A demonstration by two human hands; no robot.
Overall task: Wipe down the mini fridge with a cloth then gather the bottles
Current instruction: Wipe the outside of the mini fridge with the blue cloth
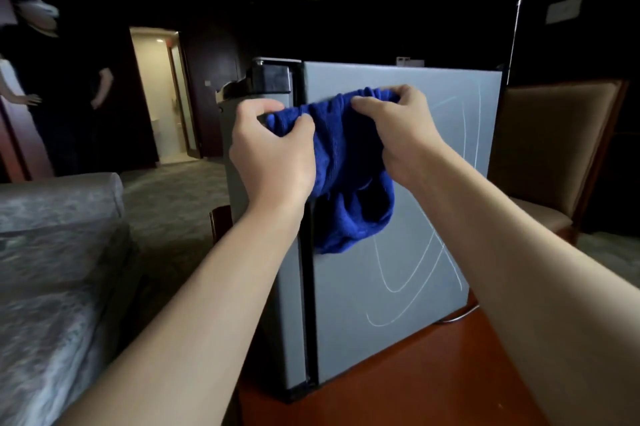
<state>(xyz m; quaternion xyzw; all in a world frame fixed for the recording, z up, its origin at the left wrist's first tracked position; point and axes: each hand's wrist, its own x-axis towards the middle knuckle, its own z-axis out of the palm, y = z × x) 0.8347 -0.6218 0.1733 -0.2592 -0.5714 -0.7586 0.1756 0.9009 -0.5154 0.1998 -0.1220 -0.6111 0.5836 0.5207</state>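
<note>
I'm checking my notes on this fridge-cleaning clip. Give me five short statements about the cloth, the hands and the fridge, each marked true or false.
1. Both hands grip the blue terry cloth. True: the left hand and right hand each pinch its upper edge.
2. The cloth is spread flat against the grey metal mini fridge. False: it hangs bunched in front of the fridge.
3. The fridge's grey face shows pale curved streaks. True.
4. The fridge stands on the carpet. False: it sits on a reddish-brown wooden surface.
5. Bottles stand on top of the fridge. False: no bottles are visible.
</note>
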